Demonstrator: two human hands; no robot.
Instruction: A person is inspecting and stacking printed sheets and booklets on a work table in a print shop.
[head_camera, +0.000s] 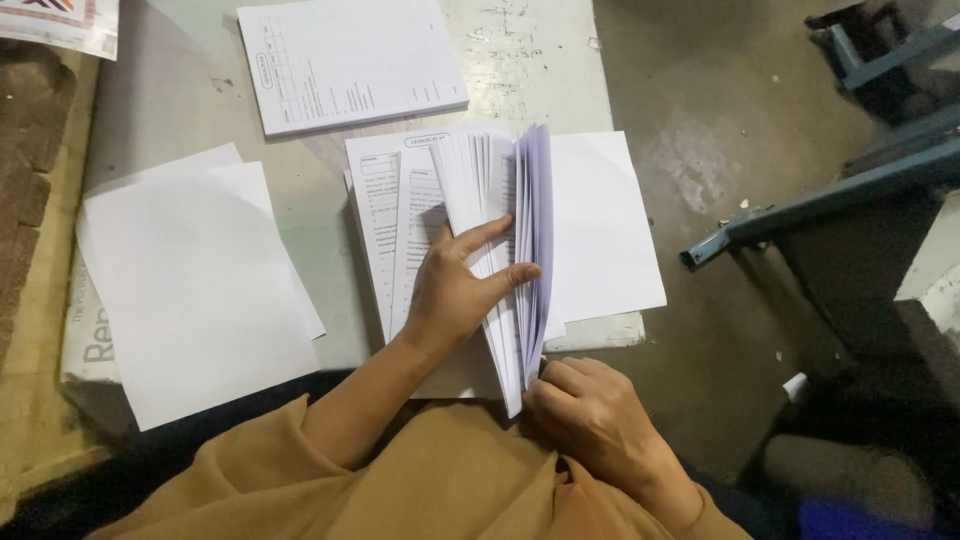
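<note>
A thick stack of printed white sheets (480, 190) lies on the table in front of me, its upper pages fanned upright in the middle. My left hand (455, 285) rests flat on the left pages, with thumb and forefinger spread against the raised leaves. My right hand (590, 410) pinches the near bottom edge of the fanned sheets (530, 240). Flipped blank pages (605, 225) lie flat to the right.
Another printed stack (350, 60) sits further back. Blank white sheets (195, 290) lie on the left over a paper-wrapped pack (85, 340). A blue metal frame (830, 200) stands on the floor to the right. The table edge (600, 335) runs under the flipped pages.
</note>
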